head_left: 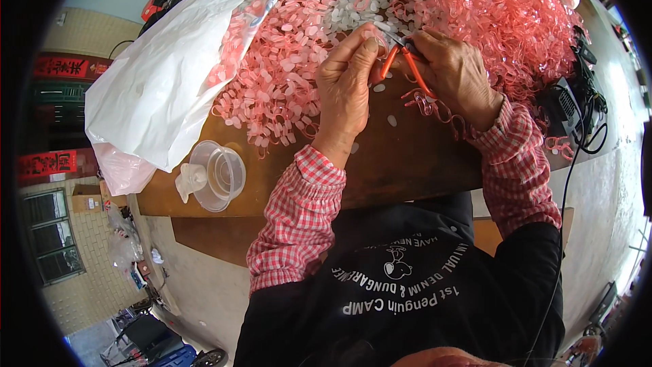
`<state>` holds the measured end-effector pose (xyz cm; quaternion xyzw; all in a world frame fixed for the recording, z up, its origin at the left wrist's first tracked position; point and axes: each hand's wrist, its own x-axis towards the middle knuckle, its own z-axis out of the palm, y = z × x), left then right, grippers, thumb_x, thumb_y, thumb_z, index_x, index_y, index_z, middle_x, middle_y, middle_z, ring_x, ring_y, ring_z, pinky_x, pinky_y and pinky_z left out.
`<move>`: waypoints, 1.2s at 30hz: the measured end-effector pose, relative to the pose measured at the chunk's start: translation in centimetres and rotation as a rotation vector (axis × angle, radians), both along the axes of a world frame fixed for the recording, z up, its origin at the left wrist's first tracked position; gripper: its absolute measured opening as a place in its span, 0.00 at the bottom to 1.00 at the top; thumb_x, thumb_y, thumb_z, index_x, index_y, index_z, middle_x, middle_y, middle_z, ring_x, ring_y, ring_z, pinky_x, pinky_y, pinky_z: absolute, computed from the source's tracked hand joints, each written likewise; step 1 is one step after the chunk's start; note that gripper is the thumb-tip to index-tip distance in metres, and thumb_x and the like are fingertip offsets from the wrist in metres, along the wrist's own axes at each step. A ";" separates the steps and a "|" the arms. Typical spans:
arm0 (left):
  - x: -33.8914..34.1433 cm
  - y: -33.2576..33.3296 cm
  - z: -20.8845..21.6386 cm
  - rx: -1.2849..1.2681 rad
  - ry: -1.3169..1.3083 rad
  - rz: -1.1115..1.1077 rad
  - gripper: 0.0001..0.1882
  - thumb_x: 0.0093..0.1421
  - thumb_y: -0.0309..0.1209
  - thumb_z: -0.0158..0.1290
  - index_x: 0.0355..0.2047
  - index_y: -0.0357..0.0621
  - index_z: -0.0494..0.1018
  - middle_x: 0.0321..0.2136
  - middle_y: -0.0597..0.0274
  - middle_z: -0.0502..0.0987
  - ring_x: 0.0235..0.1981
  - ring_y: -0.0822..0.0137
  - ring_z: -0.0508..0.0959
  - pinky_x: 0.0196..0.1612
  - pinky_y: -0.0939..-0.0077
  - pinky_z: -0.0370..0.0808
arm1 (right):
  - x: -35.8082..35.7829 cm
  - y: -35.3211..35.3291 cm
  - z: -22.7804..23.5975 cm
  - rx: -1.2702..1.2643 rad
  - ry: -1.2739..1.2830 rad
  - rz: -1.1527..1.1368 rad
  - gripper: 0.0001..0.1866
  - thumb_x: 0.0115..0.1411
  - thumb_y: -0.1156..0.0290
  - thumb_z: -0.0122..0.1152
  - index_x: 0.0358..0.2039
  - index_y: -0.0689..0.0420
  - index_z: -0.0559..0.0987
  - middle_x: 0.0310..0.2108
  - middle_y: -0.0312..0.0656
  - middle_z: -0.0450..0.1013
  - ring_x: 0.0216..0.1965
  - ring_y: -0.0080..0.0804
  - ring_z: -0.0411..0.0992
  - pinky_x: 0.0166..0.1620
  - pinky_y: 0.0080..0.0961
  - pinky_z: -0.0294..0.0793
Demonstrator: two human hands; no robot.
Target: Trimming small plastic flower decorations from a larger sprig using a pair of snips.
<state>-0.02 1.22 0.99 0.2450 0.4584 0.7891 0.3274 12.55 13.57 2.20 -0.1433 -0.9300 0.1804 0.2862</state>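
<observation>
My right hand [456, 71] is closed around cutting pliers with orange handles [415, 73]. Their metal jaws point up and left, toward the fingertips of my left hand [348, 75]. That left hand is pinched shut by the plier tips on a small pink plastic piece, mostly hidden by the fingers. Below the right hand lie a few linked pink plastic loops [429, 105]. Just beyond both hands spreads a patch of small whitish oval pieces [360, 1]. A pile of pink oval pieces [275, 75] lies to the left, and a larger heap of glossy pink plastic loops [496, 13] rises to the right.
A big white plastic bag [163, 68] lies over the left of the brown table [407, 163]. Near the front left edge stands a clear round tub [227, 175] with a crumpled whitish item [191, 181] beside it. A dark device with black cables [574, 109] sits at the right edge.
</observation>
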 end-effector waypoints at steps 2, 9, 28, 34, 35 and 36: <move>-0.5 0.0 -0.5 0.037 0.055 0.001 0.16 0.62 0.31 0.57 0.49 0.40 0.76 0.31 0.69 0.77 0.26 0.82 0.72 0.27 0.90 0.69 | 0.1 0.5 -0.1 0.002 -0.022 -0.010 0.14 0.58 0.63 0.63 0.33 0.61 0.75 0.23 0.44 0.69 0.24 0.40 0.71 0.27 0.32 0.69; 0.5 -0.1 -0.5 -0.116 0.462 0.030 0.15 0.60 0.21 0.55 0.49 0.36 0.75 0.32 0.69 0.76 0.27 0.82 0.71 0.31 0.87 0.72 | -0.3 0.8 0.3 -0.519 0.081 0.047 0.15 0.56 0.72 0.66 0.44 0.59 0.78 0.25 0.33 0.73 0.26 0.15 0.69 0.28 0.17 0.69; 1.0 0.2 -1.3 -0.099 0.352 -0.127 0.05 0.62 0.25 0.56 0.36 0.34 0.75 0.28 0.70 0.75 0.27 0.84 0.70 0.30 0.90 0.68 | -0.2 1.5 -0.9 -0.541 0.140 0.121 0.11 0.61 0.68 0.59 0.38 0.62 0.76 0.21 0.37 0.72 0.19 0.21 0.68 0.22 0.21 0.65; 0.8 0.0 -0.1 -0.069 0.300 0.009 0.04 0.60 0.23 0.57 0.34 0.35 0.74 0.29 0.69 0.75 0.26 0.83 0.70 0.29 0.90 0.69 | 0.9 2.9 0.6 -0.473 0.233 0.050 0.13 0.63 0.63 0.58 0.38 0.61 0.74 0.20 0.33 0.67 0.17 0.18 0.62 0.19 0.22 0.60; 0.7 0.0 0.0 -0.090 0.319 0.060 0.04 0.60 0.22 0.57 0.33 0.35 0.74 0.28 0.69 0.75 0.25 0.83 0.71 0.29 0.90 0.69 | 0.6 2.8 0.0 -0.472 0.234 0.053 0.13 0.63 0.63 0.58 0.38 0.61 0.74 0.20 0.33 0.67 0.17 0.18 0.62 0.19 0.22 0.60; 0.2 -0.1 -0.2 -0.090 0.321 0.064 0.04 0.60 0.22 0.57 0.33 0.35 0.74 0.28 0.69 0.75 0.25 0.83 0.71 0.29 0.90 0.69 | -0.1 2.4 -0.8 -0.179 0.204 0.041 0.14 0.61 0.65 0.60 0.40 0.62 0.72 0.23 0.38 0.68 0.18 0.26 0.65 0.20 0.27 0.64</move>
